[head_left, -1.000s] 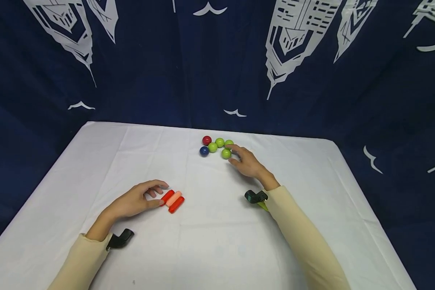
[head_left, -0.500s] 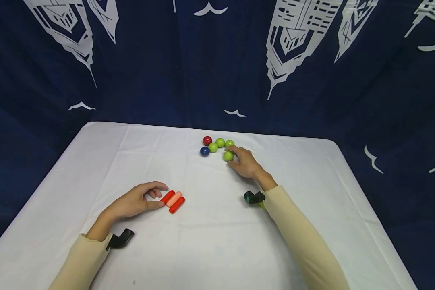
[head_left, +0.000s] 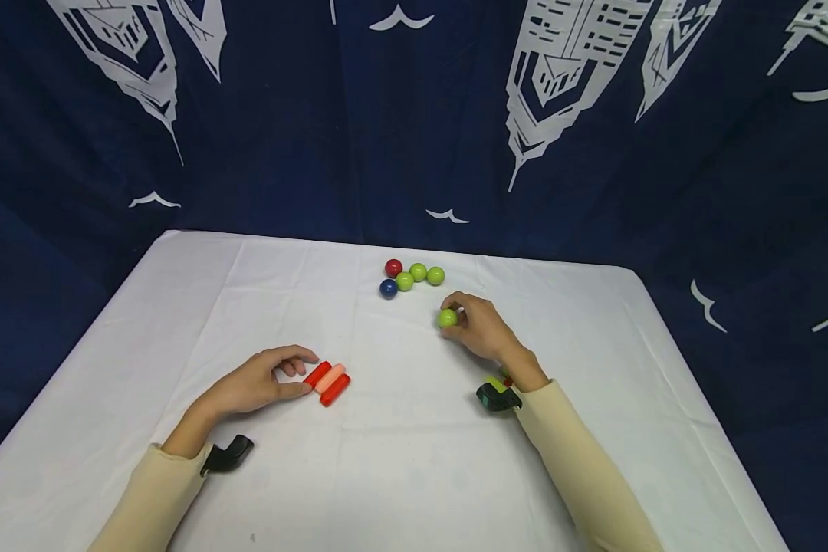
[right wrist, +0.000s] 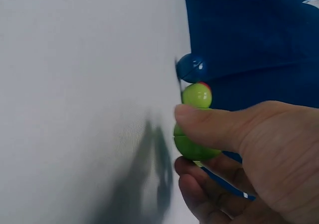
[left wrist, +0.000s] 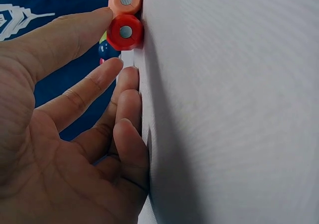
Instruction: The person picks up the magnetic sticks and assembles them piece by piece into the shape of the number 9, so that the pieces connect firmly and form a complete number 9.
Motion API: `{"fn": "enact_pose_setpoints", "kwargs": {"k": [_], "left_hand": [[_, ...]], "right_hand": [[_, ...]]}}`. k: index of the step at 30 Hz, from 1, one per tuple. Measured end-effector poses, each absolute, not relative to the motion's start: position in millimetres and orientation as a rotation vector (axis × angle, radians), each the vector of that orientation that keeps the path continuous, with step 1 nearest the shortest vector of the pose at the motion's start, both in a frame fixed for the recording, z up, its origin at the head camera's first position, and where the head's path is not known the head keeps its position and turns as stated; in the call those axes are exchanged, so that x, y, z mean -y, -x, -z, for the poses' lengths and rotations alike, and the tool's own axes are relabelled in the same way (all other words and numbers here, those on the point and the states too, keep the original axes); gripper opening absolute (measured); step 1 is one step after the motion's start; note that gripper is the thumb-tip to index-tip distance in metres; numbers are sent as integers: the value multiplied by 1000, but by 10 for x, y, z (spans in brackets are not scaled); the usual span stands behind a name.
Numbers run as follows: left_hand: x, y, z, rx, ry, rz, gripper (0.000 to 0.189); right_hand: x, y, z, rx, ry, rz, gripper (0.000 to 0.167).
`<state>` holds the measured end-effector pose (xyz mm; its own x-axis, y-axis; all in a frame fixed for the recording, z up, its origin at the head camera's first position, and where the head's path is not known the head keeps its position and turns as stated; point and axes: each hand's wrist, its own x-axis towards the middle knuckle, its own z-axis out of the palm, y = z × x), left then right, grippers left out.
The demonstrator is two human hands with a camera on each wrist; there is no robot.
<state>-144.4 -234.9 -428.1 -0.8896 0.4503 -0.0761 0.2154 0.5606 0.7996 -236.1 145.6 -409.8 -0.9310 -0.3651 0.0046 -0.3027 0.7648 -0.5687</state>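
At right, fingers (right wrist: pixel 219 127) pinch a green ball (head_left: pixel 447 318); left, sticks (head_left: pixel 330 379).

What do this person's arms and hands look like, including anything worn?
The left sleeve and right sleeve are long and plain cream. Black wrist cameras are worn on both sides: the left wrist camera and the right wrist camera, with a lime-green patch beside the latter. The left hand and right hand are ungloved.

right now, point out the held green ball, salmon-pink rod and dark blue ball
Held green ball (head_left: pixel 447 318), head view, visible middle
Salmon-pink rod (head_left: pixel 330 379), head view, middle of its length
Dark blue ball (head_left: pixel 389 288), head view, visible middle
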Motion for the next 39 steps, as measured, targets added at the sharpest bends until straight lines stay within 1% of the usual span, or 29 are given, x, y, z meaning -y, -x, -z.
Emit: {"fn": "enact_pose_setpoints", "kwargs": {"k": [5,11,17,22,39], "left_hand": [[2337,1447,4277,-2524,-550,-1242,37],[2341,1441,4288,-2552,-564,-1218,33],[2351,1451,4302,-2578,-567,-1197,28],[2336,1454,4314,-2610,-547,-1183,23],[2275,1458,4323,-2719,-520,-1213,18]], "right_hand": [[-1543,2187,4054,-2837,538,877,37],[-1618,1977,3990,-2807,595,832,37],[-1674,1848,4023,-2804,631,851,38],[-1694,1825,4089,-2822,703,857,38],[-1668,1855,4148,-2860,656,854,39]]}}
